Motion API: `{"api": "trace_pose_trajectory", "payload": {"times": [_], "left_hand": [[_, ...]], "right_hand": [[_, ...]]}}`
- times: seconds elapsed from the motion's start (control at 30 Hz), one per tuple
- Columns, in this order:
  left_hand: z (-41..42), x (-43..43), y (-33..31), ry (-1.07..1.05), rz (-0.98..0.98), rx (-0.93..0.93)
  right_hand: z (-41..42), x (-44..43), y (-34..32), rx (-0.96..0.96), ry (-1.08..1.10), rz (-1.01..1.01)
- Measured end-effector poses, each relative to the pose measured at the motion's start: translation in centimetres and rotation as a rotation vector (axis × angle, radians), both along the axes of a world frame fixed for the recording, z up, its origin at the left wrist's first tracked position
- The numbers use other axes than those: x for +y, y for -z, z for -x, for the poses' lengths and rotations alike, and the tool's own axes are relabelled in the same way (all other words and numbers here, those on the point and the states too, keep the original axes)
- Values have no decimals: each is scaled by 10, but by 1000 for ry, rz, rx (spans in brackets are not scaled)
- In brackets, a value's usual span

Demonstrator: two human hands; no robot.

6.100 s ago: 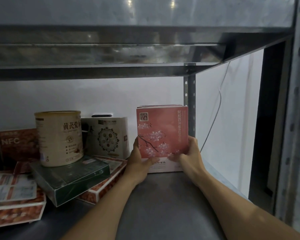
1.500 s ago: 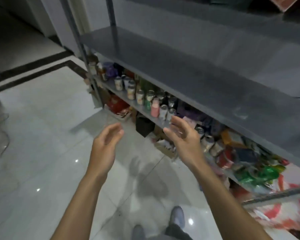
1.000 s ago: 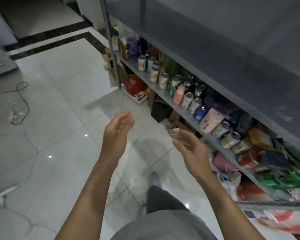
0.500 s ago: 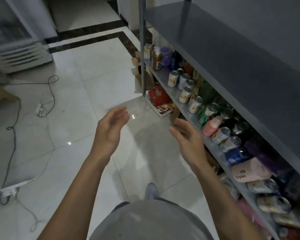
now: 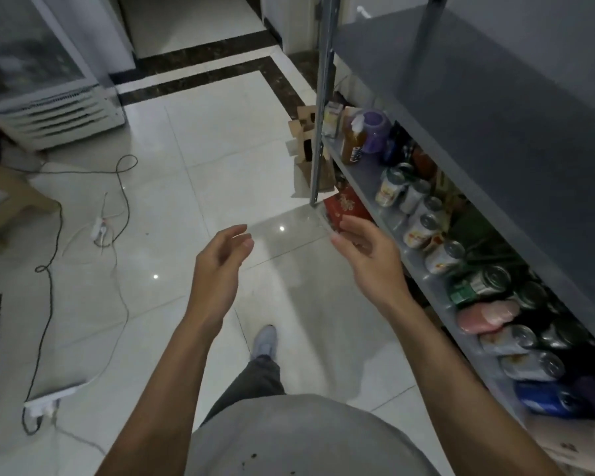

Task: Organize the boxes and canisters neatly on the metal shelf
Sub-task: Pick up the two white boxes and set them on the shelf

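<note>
Entry: person beside metal shelf, listed near to far. Nearest: grey shirt front, dark trouser leg, one pale shoe (image 5: 265, 340) stepped fwd on the tiled floor; power strip (image 5: 50, 396) low on the L w/ cable (image 5: 49, 269) trailing away. Both forearms held out ahead. L hand (image 5: 220, 266): empty, fingers loosely curved, thumb apart from them. R hand (image 5: 368, 255): also empty, fingers relaxed, palm turned toward the L. Hands are well apart, over the floor, just off the shelf's front edge, touching nothing. Metal shelf (image 5: 495, 108): runs along the R side; its wide grey tier is bare in the part seen. Lower tier is crowded w/ drink cans (image 5: 419, 228) along the front edge, plus a brown bottle (image 5: 352, 146) and purple jar (image 5: 375, 128) at the far end by the corner post. Red box (image 5: 344, 207) sits under that end; cardboard carrier (image 5: 306, 146) just beyond the post. Farthest: glass-door cooler (image 5: 49, 80), far L. Change: approx 6 s back both hands pressed a pink box upright at a tier's back R corner, beside a canister and stacked boxes; hands have since let go and the view has swung along the shelf to its end post. Task's boxes and canisters: not in frame now. Judgement: that placement looks done; person prob. off to fetch more or step back, can't tell which.
</note>
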State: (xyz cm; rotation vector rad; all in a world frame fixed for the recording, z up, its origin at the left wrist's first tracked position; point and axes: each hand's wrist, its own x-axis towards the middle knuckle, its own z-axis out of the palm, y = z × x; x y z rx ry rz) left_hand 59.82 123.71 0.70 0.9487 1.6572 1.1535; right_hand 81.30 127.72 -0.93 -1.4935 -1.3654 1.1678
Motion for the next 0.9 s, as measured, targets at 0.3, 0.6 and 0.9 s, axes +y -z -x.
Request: {"api": "trace_pose_trajectory", "payload": {"times": [0.3,0.6,0.9], "left_hand": [[2,171,-14,420,-21,3],[-69,297,-71,715,-260,-16],[-141,383,-207,828,-827,98]], "right_hand": [[14,51,-14,-16,400,58],[-16,124,-73,-103,673,-90],[-60,197,-202,-270,694,-540]]}}
